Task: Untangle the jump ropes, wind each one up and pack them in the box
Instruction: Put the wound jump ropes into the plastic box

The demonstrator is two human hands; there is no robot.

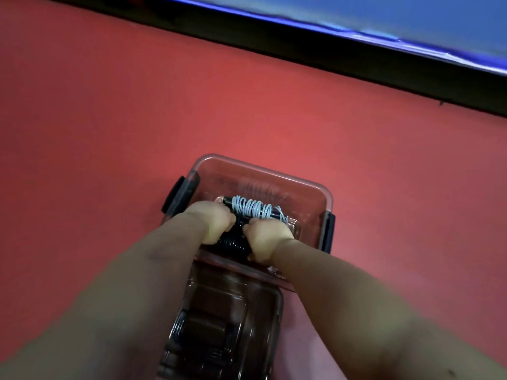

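Both hands reach out over the dark see-through lid (227, 325), which lies on the red mat (109, 133) just short of the box. The left hand (211, 223) and the right hand (267, 238) are down inside the clear box (274, 176), fingers curled round either end of the wound black rope (233, 239), holding it against the box's near edge. Just beyond it, across the middle of the box, lies the white rope (253, 208), already coiled round its black handles.

From where I stand this looks like the last rope going in. It should go down flat and parallel beside the white one, with the coils kept pinched until it rests on the bottom so nothing springs loose. Black latches (178, 197) flank the box; a blue mat (356, 12) lies well beyond.
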